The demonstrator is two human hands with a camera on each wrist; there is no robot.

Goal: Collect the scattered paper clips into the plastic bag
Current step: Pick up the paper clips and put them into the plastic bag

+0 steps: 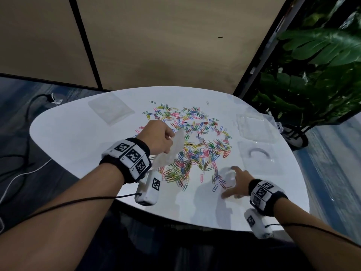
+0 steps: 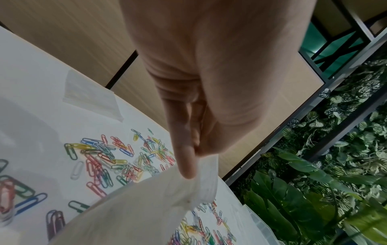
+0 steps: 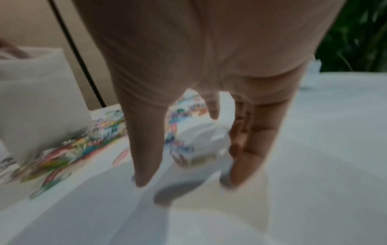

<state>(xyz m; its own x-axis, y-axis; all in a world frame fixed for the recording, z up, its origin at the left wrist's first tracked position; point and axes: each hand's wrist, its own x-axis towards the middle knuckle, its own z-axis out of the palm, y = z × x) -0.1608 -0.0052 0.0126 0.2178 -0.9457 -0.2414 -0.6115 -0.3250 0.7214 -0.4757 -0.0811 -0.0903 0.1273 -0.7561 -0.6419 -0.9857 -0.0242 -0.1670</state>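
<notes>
White rounded table (image 1: 74, 133). Coloured paper clips (image 1: 195, 141) scattered across middle, spreading toward near edge. Flat stack of clear plastic bags (image 1: 110, 109) near far-left edge. Clear plastic box (image 1: 254, 125) near right edge; clear lid (image 1: 257, 153) just nearer beside it. Single white clip (image 1: 207, 103) apart near far edge.
</notes>
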